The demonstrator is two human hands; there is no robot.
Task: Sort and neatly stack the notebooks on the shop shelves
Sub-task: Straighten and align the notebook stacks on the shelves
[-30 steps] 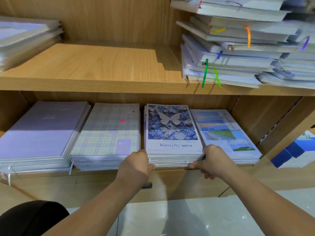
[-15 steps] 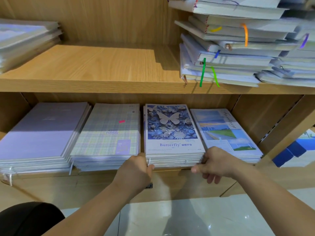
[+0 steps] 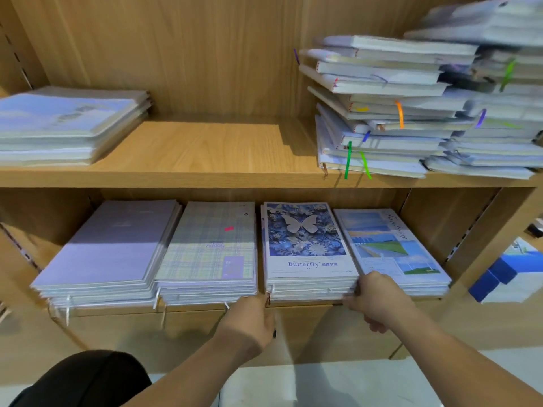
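Four notebook stacks lie side by side on the lower shelf (image 3: 293, 306): lilac (image 3: 114, 245), plaid (image 3: 211, 248), blue Butterfly (image 3: 305, 245) and landscape (image 3: 388, 248). My left hand (image 3: 249, 321) is at the Butterfly stack's front left corner, back upward, fingers hidden. My right hand (image 3: 376, 301) presses the thumb against that stack's front right corner, with the other fingers curled below the shelf edge. On the upper shelf (image 3: 205, 148) a flat pile of pale notebooks (image 3: 64, 124) lies at the left. A crooked heap of notebooks with coloured ribbons (image 3: 396, 113) lies at the right.
The wooden back panel and side walls close in the shelves. Blue and white boxes (image 3: 505, 271) stand on the floor to the right of the unit. My dark knee (image 3: 85, 380) shows at the bottom left above the pale tiled floor.
My view has tilted upward, showing more of the upper shelf. My left hand has slid from the Butterfly stack's side down to its front corner. My right hand stays at the right corner.
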